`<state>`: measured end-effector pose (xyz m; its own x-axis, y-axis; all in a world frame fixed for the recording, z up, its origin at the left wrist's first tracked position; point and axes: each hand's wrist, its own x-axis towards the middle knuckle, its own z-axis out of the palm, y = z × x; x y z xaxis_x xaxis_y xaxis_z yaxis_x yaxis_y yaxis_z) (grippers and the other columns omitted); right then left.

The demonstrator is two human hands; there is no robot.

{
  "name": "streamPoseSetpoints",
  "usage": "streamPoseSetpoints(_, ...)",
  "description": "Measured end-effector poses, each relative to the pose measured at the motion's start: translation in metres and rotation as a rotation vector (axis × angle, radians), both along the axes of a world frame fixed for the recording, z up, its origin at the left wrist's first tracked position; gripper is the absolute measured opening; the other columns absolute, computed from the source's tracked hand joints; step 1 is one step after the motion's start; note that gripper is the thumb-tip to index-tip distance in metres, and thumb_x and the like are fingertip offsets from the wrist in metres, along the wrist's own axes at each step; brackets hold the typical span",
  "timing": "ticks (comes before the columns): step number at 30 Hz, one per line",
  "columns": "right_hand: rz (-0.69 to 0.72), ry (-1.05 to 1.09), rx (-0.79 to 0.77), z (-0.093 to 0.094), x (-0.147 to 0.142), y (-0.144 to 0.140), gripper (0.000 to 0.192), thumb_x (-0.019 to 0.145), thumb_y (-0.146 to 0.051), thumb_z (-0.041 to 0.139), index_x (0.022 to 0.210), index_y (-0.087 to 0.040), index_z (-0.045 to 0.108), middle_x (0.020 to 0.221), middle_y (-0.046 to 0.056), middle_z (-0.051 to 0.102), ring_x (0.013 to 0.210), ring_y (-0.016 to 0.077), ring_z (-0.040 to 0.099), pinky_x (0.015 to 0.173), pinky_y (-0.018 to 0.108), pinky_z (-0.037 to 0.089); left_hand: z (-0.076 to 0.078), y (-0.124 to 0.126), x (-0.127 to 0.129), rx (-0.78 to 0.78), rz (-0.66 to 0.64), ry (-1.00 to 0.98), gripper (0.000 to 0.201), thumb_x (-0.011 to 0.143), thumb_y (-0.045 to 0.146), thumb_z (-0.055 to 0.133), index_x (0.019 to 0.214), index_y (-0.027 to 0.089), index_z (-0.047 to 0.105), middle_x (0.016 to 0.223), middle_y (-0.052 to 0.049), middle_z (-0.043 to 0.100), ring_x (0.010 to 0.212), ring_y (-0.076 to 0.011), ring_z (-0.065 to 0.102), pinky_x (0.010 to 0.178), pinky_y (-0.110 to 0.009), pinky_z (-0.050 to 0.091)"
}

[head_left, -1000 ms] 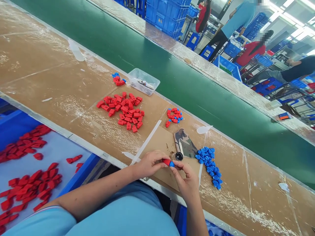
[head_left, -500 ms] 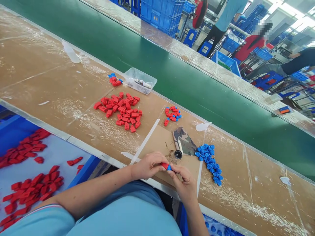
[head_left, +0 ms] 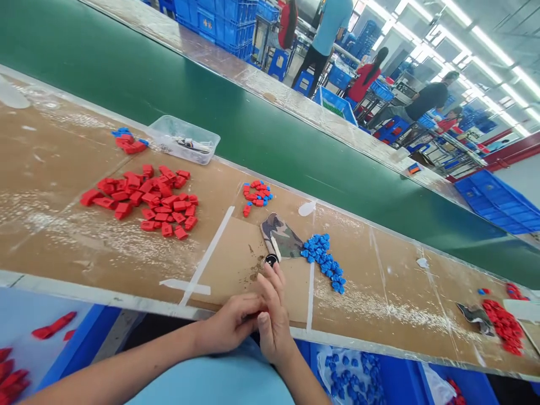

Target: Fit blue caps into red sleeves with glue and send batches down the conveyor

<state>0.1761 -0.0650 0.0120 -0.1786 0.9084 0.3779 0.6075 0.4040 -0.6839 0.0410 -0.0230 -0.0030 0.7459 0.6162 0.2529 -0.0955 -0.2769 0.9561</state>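
My left hand (head_left: pixel 237 322) is closed, its fingers curled at the base of my right hand. Whatever it may hold is hidden behind the fingers. Held upright against it, my right hand (head_left: pixel 272 320) has its fingers stretched out and the thumb apart. Just beyond the right fingertips stands a small round black-topped pot (head_left: pixel 270 259), partly covered by them. A camouflage cloth (head_left: pixel 287 239) lies behind the pot. To its right is a pile of small blue plastic pieces (head_left: pixel 324 260). A loose ring of joined red-and-blue pieces (head_left: pixel 256 195) sits farther back.
Many red pieces (head_left: pixel 156 197) are heaped on the left of the bench. Behind them stands a clear plastic tub (head_left: pixel 185 140) with small items. A green conveyor belt (head_left: pixel 253 129) runs beyond. Below the edge is a bin of blue parts (head_left: pixel 352 374). Other people work in the background.
The red-and-blue piece pinched between both hands is now out of sight. My right hand has turned upright and its fingers have straightened. The view has swung to the right.
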Motion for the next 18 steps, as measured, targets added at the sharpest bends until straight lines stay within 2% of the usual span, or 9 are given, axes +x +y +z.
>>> streamPoseSetpoints(4,0.069,0.020,-0.054,0.006,0.014,-0.001,0.057,0.097,-0.058,0.020,0.145,-0.030,0.032,0.154,0.008,0.029,0.144,0.0321,0.019,0.111,0.059,0.026,0.006,0.007,-0.002,0.022,-0.032,0.066,0.018,0.092,0.023,0.045,0.088,0.016,0.061,0.087,-0.006,0.067,0.079,-0.0175,0.059,0.072,-0.026,0.046)
streamPoseSetpoints(6,0.006,0.036,-0.048,0.008,0.034,-0.002,0.059,0.096,-0.060,0.020,0.141,-0.028,0.040,0.150,0.009,0.035,0.141,0.0321,0.027,0.108,0.056,0.031,0.011,0.020,-0.006,0.053,0.020,0.167,0.013,0.089,0.020,0.049,0.087,0.017,0.061,0.084,-0.004,0.066,0.077,-0.0165,0.058,0.070,-0.025,0.044)
streamPoseSetpoints(7,-0.083,0.025,-0.041,0.008,0.049,-0.003,0.058,0.096,-0.060,0.022,0.136,-0.026,0.047,0.145,0.010,0.043,0.137,0.0315,0.036,0.105,0.053,0.035,0.012,0.029,-0.008,0.064,0.083,0.226,0.012,0.088,0.019,0.050,0.088,0.017,0.062,0.083,-0.003,0.066,0.076,-0.0161,0.058,0.069,-0.024,0.044)
streamPoseSetpoints(9,-0.431,-0.087,0.022,0.003,0.083,-0.004,0.043,0.094,-0.052,0.041,0.114,-0.022,0.064,0.120,0.013,0.060,0.115,0.0295,0.055,0.095,0.048,0.042,0.013,0.052,-0.011,0.080,0.263,0.340,0.012,0.087,0.019,0.052,0.090,0.017,0.063,0.081,-0.003,0.065,0.073,-0.0161,0.057,0.067,-0.025,0.043)
streamPoseSetpoints(11,-0.745,-0.243,0.032,-0.007,0.117,-0.005,0.045,0.087,-0.054,0.048,0.099,-0.017,0.068,0.097,0.015,0.065,0.094,0.0303,0.059,0.085,0.047,0.045,0.012,0.078,-0.012,0.098,0.444,0.439,0.011,0.086,0.018,0.053,0.088,0.016,0.064,0.079,-0.003,0.065,0.072,-0.0171,0.058,0.067,-0.027,0.045)
streamPoseSetpoints(12,-0.834,-0.317,0.004,-0.013,0.133,-0.006,0.050,0.084,-0.058,0.046,0.095,-0.015,0.069,0.092,0.016,0.064,0.088,0.0317,0.059,0.081,0.048,0.045,0.010,0.090,-0.012,0.114,0.517,0.473,0.010,0.085,0.017,0.054,0.086,0.016,0.064,0.080,-0.004,0.065,0.075,-0.0182,0.059,0.070,-0.028,0.047)
streamPoseSetpoints(14,-0.959,-0.401,-0.097,-0.025,0.159,-0.007,0.051,0.080,-0.059,0.043,0.092,-0.016,0.069,0.084,0.016,0.063,0.078,0.0319,0.059,0.071,0.047,0.046,0.006,0.111,-0.011,0.134,0.620,0.494,0.013,0.084,0.012,0.054,0.089,0.016,0.064,0.087,-0.006,0.066,0.084,-0.0203,0.061,0.078,-0.032,0.049)
streamPoseSetpoints(18,-1.001,-0.345,-0.277,-0.046,0.192,-0.006,0.034,0.067,-0.057,0.053,0.074,-0.026,0.065,0.062,0.010,0.061,0.078,0.0345,0.061,0.064,0.044,0.048,0.002,0.129,-0.015,0.174,0.720,0.489,0.037,0.080,0.003,0.054,0.115,0.015,0.058,0.114,-0.010,0.062,0.096,-0.0195,0.061,0.085,-0.032,0.051)
